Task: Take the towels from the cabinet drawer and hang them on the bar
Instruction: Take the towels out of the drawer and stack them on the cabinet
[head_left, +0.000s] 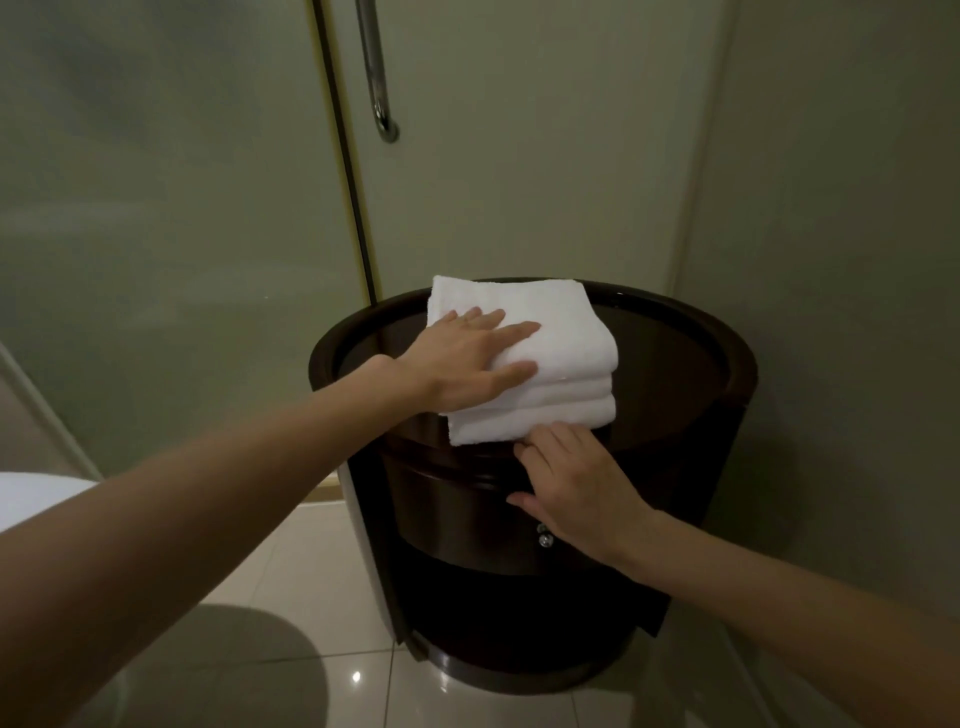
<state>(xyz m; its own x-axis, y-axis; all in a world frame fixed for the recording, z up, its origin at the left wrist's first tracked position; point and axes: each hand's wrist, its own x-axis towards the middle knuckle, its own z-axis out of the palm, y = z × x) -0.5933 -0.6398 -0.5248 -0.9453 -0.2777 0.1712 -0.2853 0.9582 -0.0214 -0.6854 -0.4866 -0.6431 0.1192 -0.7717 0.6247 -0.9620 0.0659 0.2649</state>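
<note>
A stack of folded white towels (550, 358) lies on the top of a round dark wooden cabinet (685, 358). My left hand (467, 358) rests flat on the top towel with its fingers straight. My right hand (576, 483) is at the front edge of the stack, its fingertips tucked under the bottom towel. Below that hand is the cabinet drawer (457, 514) with a small shiny knob (545, 538); the drawer front looks closed. A metal bar (376, 73) runs vertically on the frosted glass door above.
A frosted glass door (156, 208) stands behind and left of the cabinet. A plain wall (831, 208) is to the right. A white rounded fixture (36, 499) is at the left edge. The floor has glossy light tiles (322, 571).
</note>
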